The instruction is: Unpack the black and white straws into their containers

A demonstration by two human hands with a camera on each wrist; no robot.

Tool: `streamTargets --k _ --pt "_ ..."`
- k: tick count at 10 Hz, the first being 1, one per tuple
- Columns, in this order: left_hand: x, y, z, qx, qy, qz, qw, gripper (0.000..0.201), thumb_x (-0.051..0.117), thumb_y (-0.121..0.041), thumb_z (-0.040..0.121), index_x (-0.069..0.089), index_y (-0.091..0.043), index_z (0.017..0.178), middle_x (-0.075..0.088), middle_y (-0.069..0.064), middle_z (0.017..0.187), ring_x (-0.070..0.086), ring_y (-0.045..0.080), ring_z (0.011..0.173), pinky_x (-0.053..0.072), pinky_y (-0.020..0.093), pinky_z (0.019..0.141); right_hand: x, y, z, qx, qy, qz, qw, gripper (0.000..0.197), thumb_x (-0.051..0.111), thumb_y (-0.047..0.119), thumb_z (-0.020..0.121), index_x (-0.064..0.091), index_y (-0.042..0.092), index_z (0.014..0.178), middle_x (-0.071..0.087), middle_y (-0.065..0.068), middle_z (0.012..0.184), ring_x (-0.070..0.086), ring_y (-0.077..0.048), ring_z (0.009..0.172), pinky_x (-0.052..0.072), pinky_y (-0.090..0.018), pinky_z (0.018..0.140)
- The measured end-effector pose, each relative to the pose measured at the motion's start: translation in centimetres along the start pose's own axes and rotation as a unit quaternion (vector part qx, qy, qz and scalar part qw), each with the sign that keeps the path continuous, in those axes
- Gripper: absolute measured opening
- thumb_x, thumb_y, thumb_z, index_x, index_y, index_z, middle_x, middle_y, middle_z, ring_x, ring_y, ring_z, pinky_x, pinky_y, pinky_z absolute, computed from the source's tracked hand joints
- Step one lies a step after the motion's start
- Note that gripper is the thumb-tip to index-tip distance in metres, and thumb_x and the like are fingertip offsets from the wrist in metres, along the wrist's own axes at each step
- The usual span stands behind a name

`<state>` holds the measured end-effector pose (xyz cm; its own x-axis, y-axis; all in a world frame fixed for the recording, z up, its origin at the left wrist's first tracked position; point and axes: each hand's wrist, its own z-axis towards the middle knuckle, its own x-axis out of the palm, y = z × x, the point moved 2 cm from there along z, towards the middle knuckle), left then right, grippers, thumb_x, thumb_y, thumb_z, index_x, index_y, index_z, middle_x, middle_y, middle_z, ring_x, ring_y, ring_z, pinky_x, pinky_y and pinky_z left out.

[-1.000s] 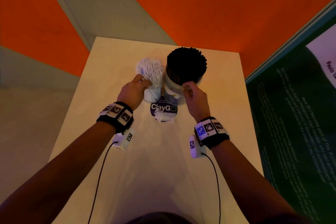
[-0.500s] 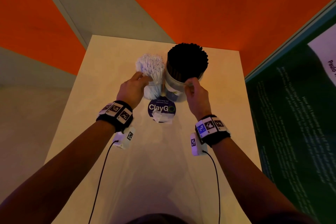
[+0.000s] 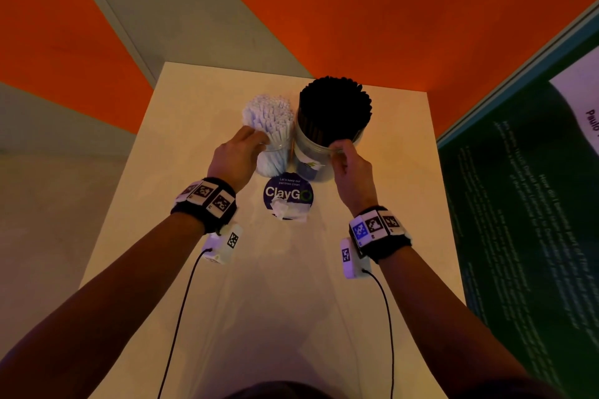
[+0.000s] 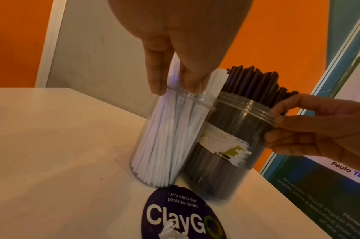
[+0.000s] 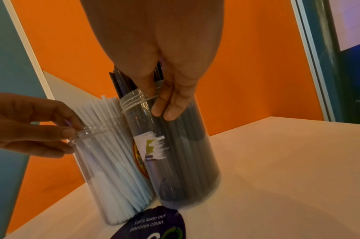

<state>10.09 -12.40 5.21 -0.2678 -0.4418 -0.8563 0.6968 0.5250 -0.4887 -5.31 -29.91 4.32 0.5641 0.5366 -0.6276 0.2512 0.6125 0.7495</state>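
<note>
Two clear plastic jars stand side by side near the table's far end. The left jar (image 3: 275, 159) (image 4: 154, 145) (image 5: 105, 177) is full of white straws (image 3: 268, 115). The right jar (image 3: 316, 155) (image 4: 226, 145) (image 5: 185, 161) is packed with black straws (image 3: 335, 107) and has a torn label. My left hand (image 3: 238, 155) (image 4: 175, 64) grips the rim of the white-straw jar with its fingertips. My right hand (image 3: 351, 168) (image 5: 165, 72) pinches the threaded rim of the black-straw jar. Both jars touch each other.
A round dark "ClayGo" sticker (image 3: 288, 196) with a crumpled white scrap (image 3: 287, 210) on it lies on the cream table (image 3: 291, 285) just in front of the jars. A dark poster panel (image 3: 525, 204) stands along the right edge. Orange walls rise behind.
Both hands stay on the jar rims. The two jars have slid slightly away from me, toward the table's far end.
</note>
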Motion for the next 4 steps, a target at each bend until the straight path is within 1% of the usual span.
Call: streamTargets --k 1,2,3,4 --pt "-0.1 0.1 0.0 -0.003 0.005 0.004 1.0 0.017 0.052 -0.017 0.096 0.065 -0.013 0.107 0.059 0.008 0.116 0.062 0.035 0.09 0.052 0.043 0.071 -0.1 0.0 -0.1 -0.006 0.003 0.004 1.0 0.018 0.051 0.009 0.096 0.059 0.006 0.112 0.07 -0.013 0.086 0.064 -0.026 0.075 0.046 -0.032 0.064" --pt "-0.3 0.1 -0.3 -0.012 0.002 -0.006 1.0 0.019 0.054 -0.018 0.095 0.066 -0.016 0.11 0.057 0.007 0.121 0.063 0.033 0.089 0.052 0.042 0.073 -0.1 -0.1 -0.2 -0.012 0.006 0.007 1.0 0.024 0.051 0.007 0.095 0.058 0.008 0.118 0.069 -0.016 0.083 0.065 -0.03 0.074 0.049 -0.038 0.063" --pt "-0.4 0.2 -1.3 -0.002 -0.017 -0.023 1.0 0.02 0.058 -0.011 0.092 0.069 -0.019 0.107 0.052 0.008 0.128 0.065 0.032 0.078 0.054 0.043 0.067 -0.3 0.2 -0.7 -0.026 0.007 0.004 1.0 0.025 0.051 0.008 0.094 0.058 0.01 0.118 0.07 -0.013 0.083 0.066 -0.028 0.073 0.05 -0.037 0.063" --pt "-0.3 0.6 -2.3 0.012 -0.066 -0.055 0.996 0.022 0.059 -0.004 0.09 0.07 -0.017 0.104 0.051 0.01 0.124 0.067 0.027 0.077 0.056 0.042 0.063 -0.4 0.0 -0.9 -0.03 -0.005 0.029 0.999 0.021 0.053 0.007 0.093 0.057 0.009 0.113 0.071 -0.01 0.086 0.067 -0.025 0.078 0.053 -0.038 0.068"
